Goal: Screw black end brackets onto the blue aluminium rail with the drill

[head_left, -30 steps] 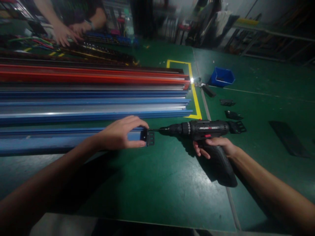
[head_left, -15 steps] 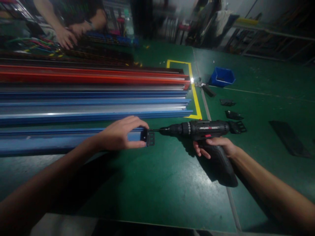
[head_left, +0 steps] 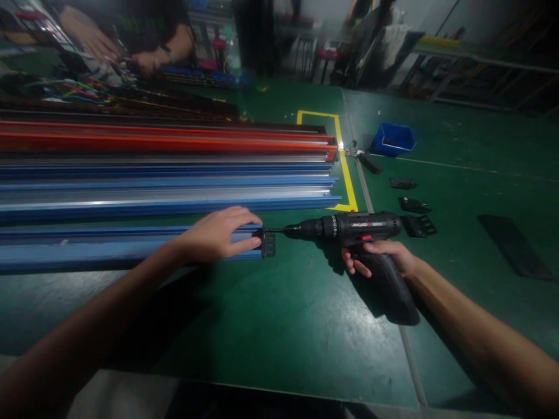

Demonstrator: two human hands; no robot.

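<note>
My left hand [head_left: 220, 233] is closed around the end of a blue metal profile [head_left: 109, 247], thumb and fingers pressing a black plastic end cap [head_left: 269, 245] against it. From the right, my right hand [head_left: 384, 256] grips a black cordless drill [head_left: 371, 227] by its handle, with the index finger hidden near the red trigger switch. The drill lies level, and its long thin bit [head_left: 279, 230] reaches the upper part of the end cap. Whether a screw sits at the tip is too small to tell.
Blue profiles [head_left: 196, 198] and red profiles [head_left: 174, 137] lie side by side beyond. A blue bin [head_left: 395, 139], a dark-handled tool [head_left: 369, 161], several black end caps [head_left: 414, 205] and a flat black piece [head_left: 515, 244] are at right. Another person's hands [head_left: 148, 61] work at upper left.
The left thumb has shifted slightly up and onto the end cap. The drill has edged a little to the left. The other person's hands have moved up and apart.
</note>
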